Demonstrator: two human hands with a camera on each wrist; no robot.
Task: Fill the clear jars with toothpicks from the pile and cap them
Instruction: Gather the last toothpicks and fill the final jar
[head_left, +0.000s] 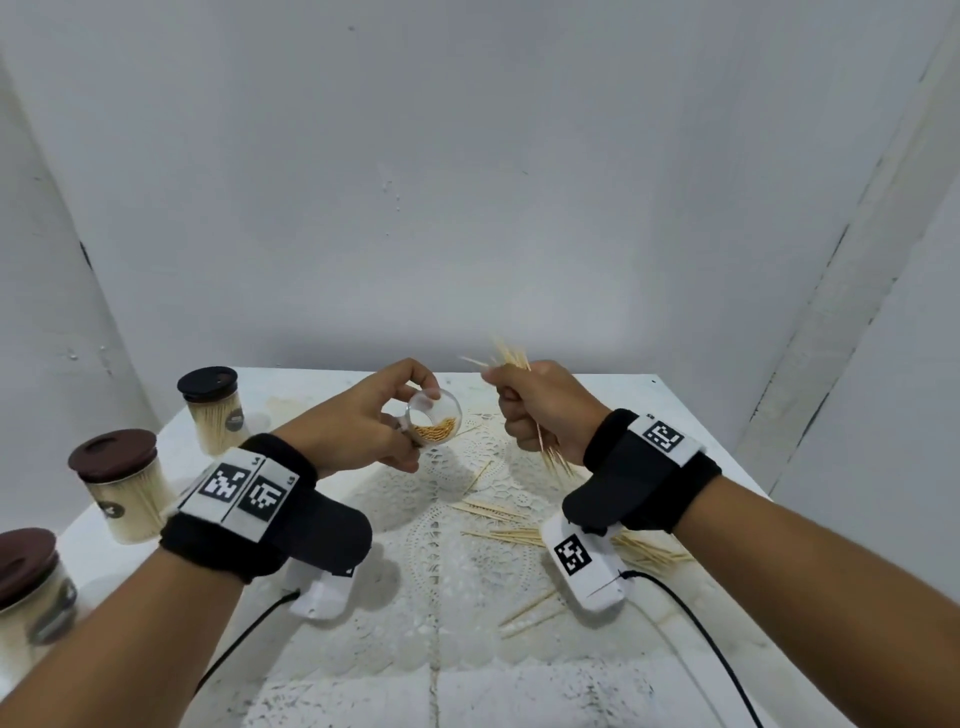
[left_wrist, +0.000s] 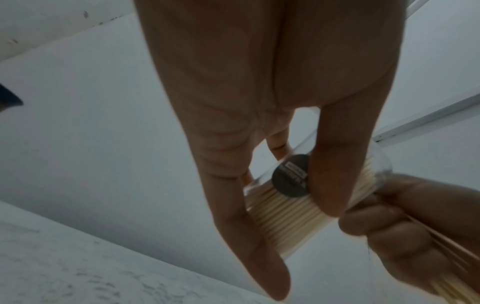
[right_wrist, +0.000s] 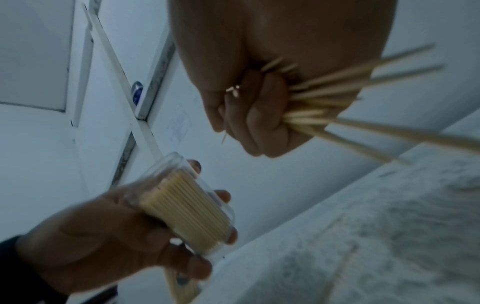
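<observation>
Left hand (head_left: 363, 415): fingers curled round tilted, uncapped clear plastic jar (head_left: 435, 423), part-filled. Right hand (head_left: 540, 410): fist clenching bundle of pale wooden toothpicks (head_left: 511, 358).

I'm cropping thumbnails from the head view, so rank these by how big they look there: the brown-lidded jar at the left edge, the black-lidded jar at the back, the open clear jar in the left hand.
1. Brown-lidded jar, nearest the camera, partly cropped.
2. Black-lidded jar.
3. Open clear jar, partly covered by the left hand.

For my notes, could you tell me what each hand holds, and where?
Left hand: clear plastic jar, by its side wall. Right hand: bundle of wooden toothpicks, around mid-length.
</observation>
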